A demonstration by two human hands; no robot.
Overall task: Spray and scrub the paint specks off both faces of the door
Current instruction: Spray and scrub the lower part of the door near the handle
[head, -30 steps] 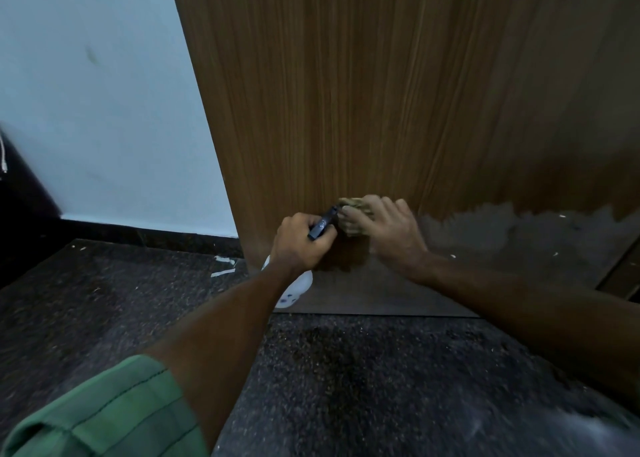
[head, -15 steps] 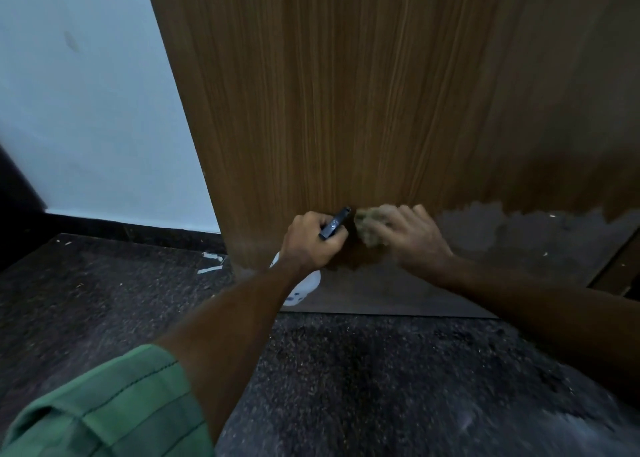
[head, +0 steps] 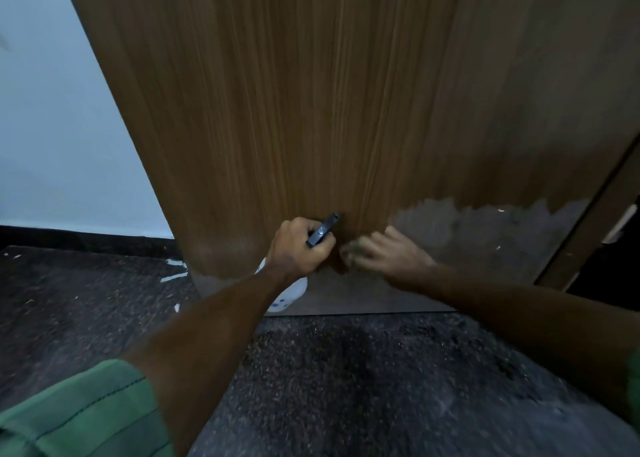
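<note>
I see the left hand (head: 299, 249) wrapped round a white spray bottle (head: 289, 292), dark nozzle up, close to the door (head: 311, 110) low down. Just right of it, the right hand (head: 388, 254), blurred, fingers curled on a scrub pad (head: 356, 249) against the door. Dull grey patch (head: 485, 235) further right, w/ white specks.

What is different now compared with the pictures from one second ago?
The right hand slid the scrub pad down the door, from level with the spray nozzle to below it. The left hand still grips the spray bottle, nozzle toward the door.
</note>
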